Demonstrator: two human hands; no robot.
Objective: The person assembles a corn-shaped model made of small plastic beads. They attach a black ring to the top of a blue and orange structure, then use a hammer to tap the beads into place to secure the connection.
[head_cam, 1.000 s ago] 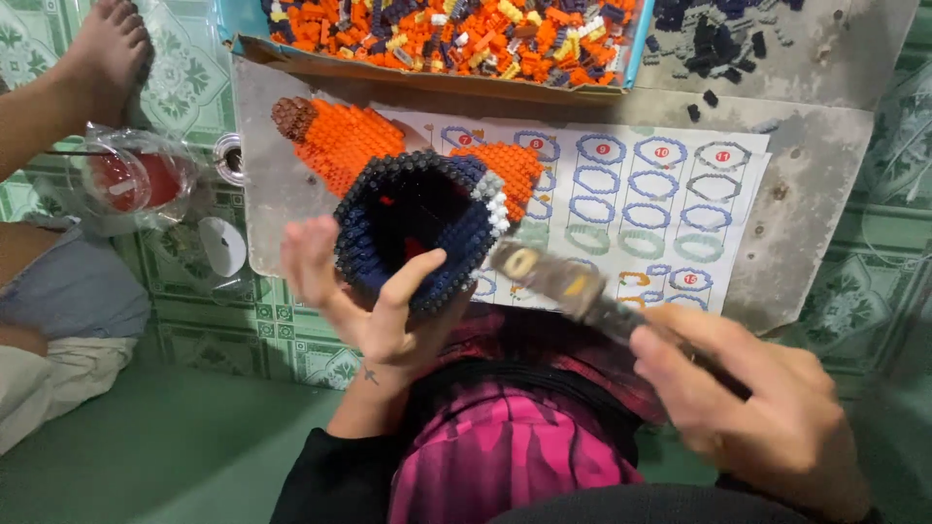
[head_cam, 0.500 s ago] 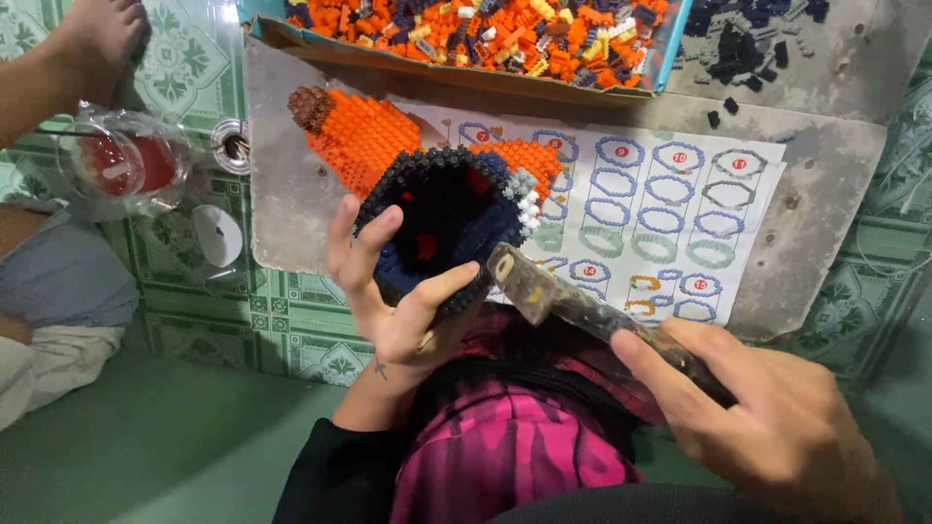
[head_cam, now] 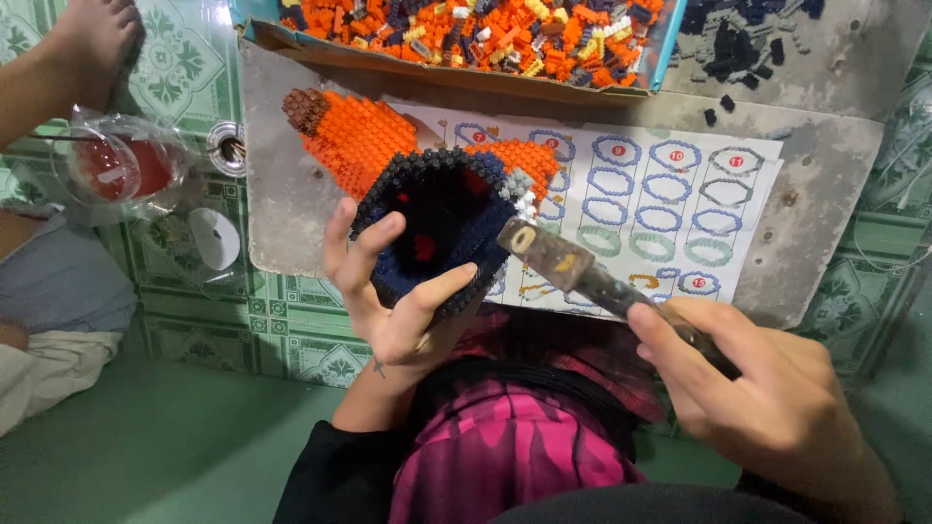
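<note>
Brick model (head_cam: 427, 209): orange tail partly hidden behind dark blue-black hollow shell. Tray of loose bricks (head_cam: 466, 34) cut off at top. Grey slab desk (head_cam: 291, 194) on green patterned floor tiles. Left hand (head_cam: 393, 291) cups shell, fingers curled around rim. Right hand (head_cam: 767, 398) closed on hammer (head_cam: 582, 272), head just beside shell.

Hollow dark-blue brick model (head_cam: 442, 228), tilted, beside worn hammer (head_cam: 582, 277)

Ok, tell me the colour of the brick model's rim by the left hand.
Black, ringing the brick model beside the left hand; clearest in the head view.
</note>
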